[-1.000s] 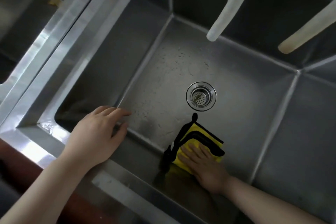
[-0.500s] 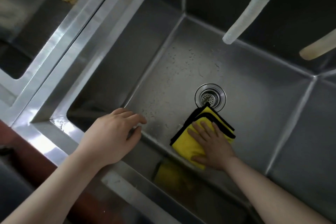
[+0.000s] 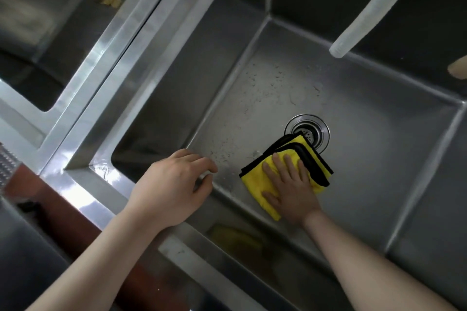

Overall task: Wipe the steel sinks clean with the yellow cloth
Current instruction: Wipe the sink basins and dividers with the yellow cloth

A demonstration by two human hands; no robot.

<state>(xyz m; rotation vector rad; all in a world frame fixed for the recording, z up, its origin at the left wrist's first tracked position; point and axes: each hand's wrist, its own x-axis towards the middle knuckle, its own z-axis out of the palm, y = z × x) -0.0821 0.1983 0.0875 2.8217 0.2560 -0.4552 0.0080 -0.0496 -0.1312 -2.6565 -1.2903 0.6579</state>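
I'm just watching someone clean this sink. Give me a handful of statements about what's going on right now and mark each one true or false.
1. The right hand presses flat on the yellow cloth on the sink floor. True.
2. The cloth covers the whole drain. False: only its black-edged corner overlaps the drain's near rim; most of the strainer shows.
3. The left hand holds a second cloth. False: it holds nothing and hangs over the sink's near edge, fingers loosely curled.
4. Water droplets lie on the sink floor to the left of and beyond the drain. True.
5. The cloth is spread out in a single layer. False: it is folded, with layered black-trimmed edges showing.
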